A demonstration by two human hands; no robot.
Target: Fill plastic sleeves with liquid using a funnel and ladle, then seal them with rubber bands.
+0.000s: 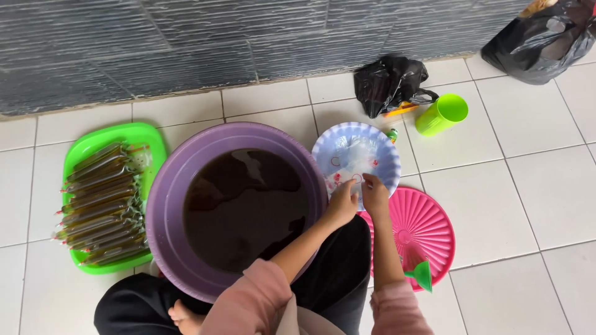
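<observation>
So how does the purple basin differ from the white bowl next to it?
The purple basin is far larger than the white bowl. The basin is plain purple; the bowl is white with a scalloped rim and small red marks. The basin holds dark brown liquid, while the bowl holds clear plastic. The left hand and right hand work at the bowl's near edge, not in the basin. Both are round and sit on the tiled floor.
</observation>
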